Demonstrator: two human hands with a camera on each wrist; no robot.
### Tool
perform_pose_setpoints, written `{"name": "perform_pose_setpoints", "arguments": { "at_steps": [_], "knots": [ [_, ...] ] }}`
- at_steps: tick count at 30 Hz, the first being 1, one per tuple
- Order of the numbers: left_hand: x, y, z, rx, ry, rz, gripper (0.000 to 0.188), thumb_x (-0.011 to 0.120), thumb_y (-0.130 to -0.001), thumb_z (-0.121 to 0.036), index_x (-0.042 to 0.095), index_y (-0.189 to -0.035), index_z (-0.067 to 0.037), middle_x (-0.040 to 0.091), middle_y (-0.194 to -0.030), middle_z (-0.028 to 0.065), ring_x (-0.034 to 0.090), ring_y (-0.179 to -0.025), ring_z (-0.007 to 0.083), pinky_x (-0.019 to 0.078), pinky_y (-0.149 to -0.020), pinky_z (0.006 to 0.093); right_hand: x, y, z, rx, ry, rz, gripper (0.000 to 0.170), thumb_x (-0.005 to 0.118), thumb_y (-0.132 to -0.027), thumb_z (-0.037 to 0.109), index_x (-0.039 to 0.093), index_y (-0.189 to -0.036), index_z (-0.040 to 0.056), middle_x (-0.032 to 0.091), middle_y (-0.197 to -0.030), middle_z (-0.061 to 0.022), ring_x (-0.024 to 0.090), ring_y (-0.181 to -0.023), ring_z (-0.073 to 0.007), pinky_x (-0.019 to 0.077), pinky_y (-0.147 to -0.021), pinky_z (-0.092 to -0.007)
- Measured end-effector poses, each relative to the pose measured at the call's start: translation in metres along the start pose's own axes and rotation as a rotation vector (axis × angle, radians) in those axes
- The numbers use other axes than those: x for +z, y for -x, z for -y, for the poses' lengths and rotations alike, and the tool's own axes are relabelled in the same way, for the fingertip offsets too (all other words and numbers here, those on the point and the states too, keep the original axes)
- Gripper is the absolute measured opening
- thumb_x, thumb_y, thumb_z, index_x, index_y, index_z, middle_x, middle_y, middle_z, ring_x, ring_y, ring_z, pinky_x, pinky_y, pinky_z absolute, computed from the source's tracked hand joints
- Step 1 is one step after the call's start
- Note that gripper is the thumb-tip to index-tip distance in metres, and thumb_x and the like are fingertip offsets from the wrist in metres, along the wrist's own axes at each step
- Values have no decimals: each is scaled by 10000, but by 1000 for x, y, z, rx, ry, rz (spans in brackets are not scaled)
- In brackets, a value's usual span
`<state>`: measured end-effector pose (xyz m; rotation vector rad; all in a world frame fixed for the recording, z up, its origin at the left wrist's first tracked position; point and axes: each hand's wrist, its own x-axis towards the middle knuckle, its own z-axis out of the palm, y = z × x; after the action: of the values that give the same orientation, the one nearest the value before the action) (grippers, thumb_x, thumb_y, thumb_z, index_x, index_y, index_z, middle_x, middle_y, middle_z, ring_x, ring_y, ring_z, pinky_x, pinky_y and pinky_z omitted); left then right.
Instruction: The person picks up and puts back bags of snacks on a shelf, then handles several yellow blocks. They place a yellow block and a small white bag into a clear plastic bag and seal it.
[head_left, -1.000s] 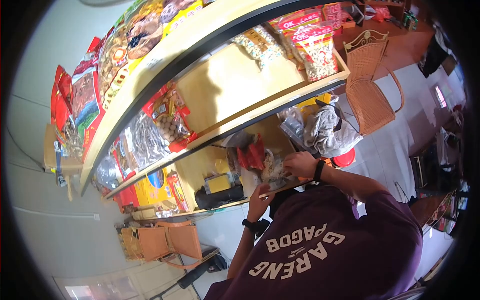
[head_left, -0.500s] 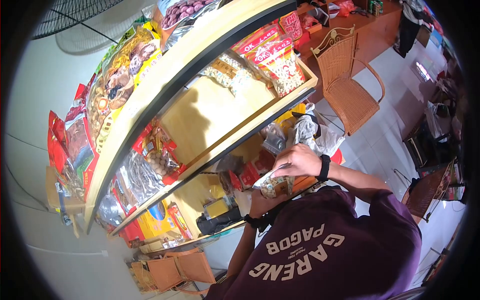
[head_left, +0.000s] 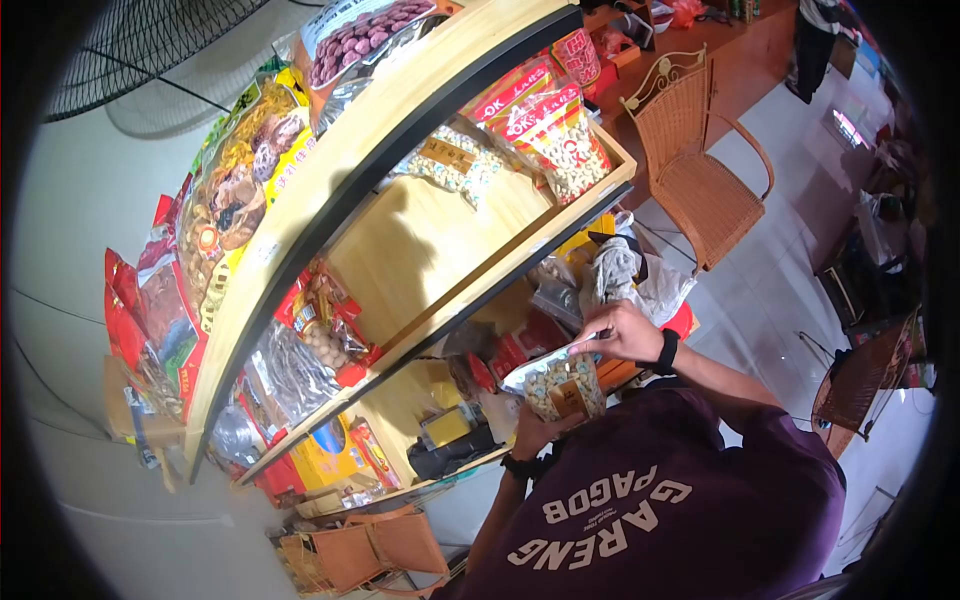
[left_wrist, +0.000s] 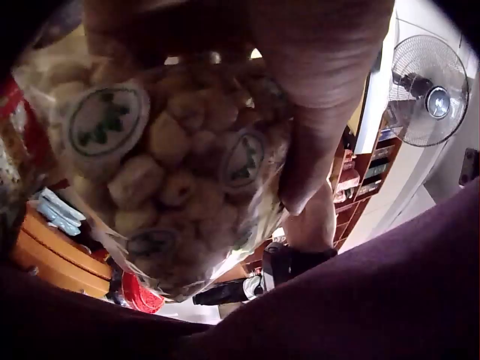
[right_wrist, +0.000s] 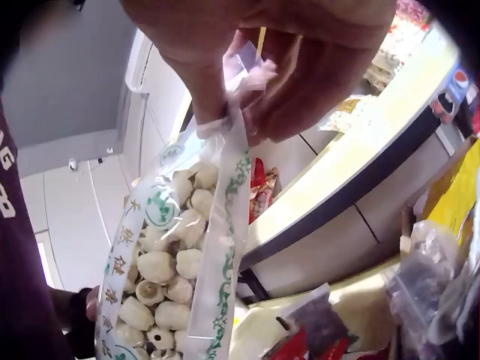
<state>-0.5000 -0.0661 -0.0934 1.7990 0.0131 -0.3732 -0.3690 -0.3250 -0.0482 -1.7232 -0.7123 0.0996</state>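
Head view: right hand (head_left: 627, 333) pinches bag (head_left: 567, 388) apart from black shelf edge (head_left: 560, 243).

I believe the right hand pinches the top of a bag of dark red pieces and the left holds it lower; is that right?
Not quite: the pieces are pale cream, as the right wrist view shows. The right hand pinches the bag at the top, and the left hand holds it lower.
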Motion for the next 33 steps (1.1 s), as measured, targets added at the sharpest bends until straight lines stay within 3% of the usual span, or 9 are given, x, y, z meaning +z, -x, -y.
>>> {"name": "perform_pose_setpoints", "arguments": {
  "at_steps": [5,10,13,16,19,21,23,27,33],
  "knots": [
    [-7,5,7,-28,57,-31,570,925,-754,-127,658,-1233,30,739,-1155,106,713,-1038,183,585,-914,349,16,0,-6,216,-439,-50,320,875,-836,236,779,-1101,83,756,-976,-16,694,-863,-110,540,-797,-274],
    [-11,-6,-2,-17,357,-201,460,817,-852,-48,629,-1260,44,721,-1182,118,711,-1015,177,586,-900,358,36,8,-22,113,-569,350,1039,913,-784,151,262,-1593,115,557,-1425,-104,544,-1288,-218,495,-1040,-377],
    [-15,-28,-48,-15,231,-217,500,792,-906,-124,579,-1322,53,696,-1235,94,689,-1046,165,555,-897,307,59,16,-12,187,-341,85,986,926,-767,118,323,-1547,68,525,-1431,-82,491,-1328,-171,440,-1100,-333],
    [-64,-60,-7,379,-150,21,423,623,-1031,-155,507,-1399,20,626,-1331,85,601,-1186,160,502,-966,310,53,15,-18,224,-577,-77,946,940,-739,91,365,-1489,54,539,-1404,-70,493,-1312,-157,435,-1106,-328],
    [-87,-104,-57,168,592,-97,494,505,-1073,-129,363,-1541,-54,505,-1491,131,494,-1373,237,455,-1095,362,53,23,-35,203,-684,-184,939,930,-736,38,366,-1487,48,548,-1400,-72,503,-1315,-158,430,-1114,-329],
    [-95,-136,-107,288,57,-135,599,479,-1097,-402,291,-1576,-95,441,-1539,173,497,-1383,301,463,-1101,499,53,31,-36,289,-776,-259,939,928,-740,38,365,-1492,49,549,-1405,-72,502,-1322,-159,427,-1118,-331],
    [-116,-179,-130,232,250,-105,598,462,-1101,-428,307,-1571,-92,435,-1543,220,483,-1401,343,444,-1117,519,56,42,-38,328,-821,-317,934,926,-745,42,368,-1495,52,551,-1408,-66,503,-1326,-158,425,-1122,-334],
    [-149,-277,-137,5,185,-410,727,681,-986,-465,372,-1534,-101,440,-1543,211,442,-1435,357,433,-1118,500,49,63,-42,296,-734,-394,898,920,-762,59,392,-1488,59,561,-1399,-46,505,-1320,-149,407,-1133,-345],
    [-162,-365,-140,-150,87,-256,762,804,-900,-364,426,-1492,-70,501,-1515,141,426,-1436,358,464,-1073,544,40,85,-27,284,-646,-420,903,938,-746,81,407,-1477,58,567,-1379,-45,506,-1309,-147,384,-1140,-341]
  ]
}}
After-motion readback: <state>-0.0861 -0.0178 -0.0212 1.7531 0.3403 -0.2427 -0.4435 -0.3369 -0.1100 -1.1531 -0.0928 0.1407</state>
